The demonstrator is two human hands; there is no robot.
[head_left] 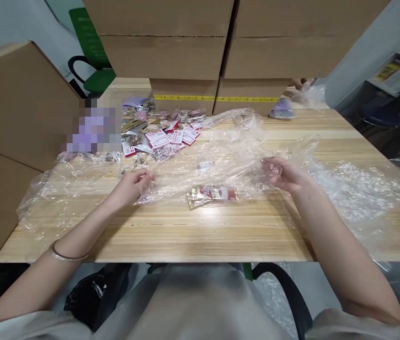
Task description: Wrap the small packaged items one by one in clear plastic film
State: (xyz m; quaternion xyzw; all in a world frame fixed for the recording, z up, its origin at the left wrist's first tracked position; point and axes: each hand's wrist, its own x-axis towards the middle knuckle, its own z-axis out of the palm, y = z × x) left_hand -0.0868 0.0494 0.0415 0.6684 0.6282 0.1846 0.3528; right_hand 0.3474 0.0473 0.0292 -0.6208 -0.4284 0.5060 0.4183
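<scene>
Both the left hand [134, 185] and right hand [280, 174] pinch the clear plastic film [221, 156], seemingly lightly, so a tug may sweep the red sachet [212, 194] off the table [193, 231].

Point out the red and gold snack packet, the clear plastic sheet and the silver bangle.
Red and gold snack packet [211, 195], head view, middle of its wrapper.
Clear crinkled plastic sheet [228, 141], head view, bare stretch between the hands.
Silver bangle [66, 255], head view, band on left wrist.

Two hands, one gold-and-red packet [211, 195] near the front, four stacked cardboard boxes behind, one wooden table [193, 236]
</scene>
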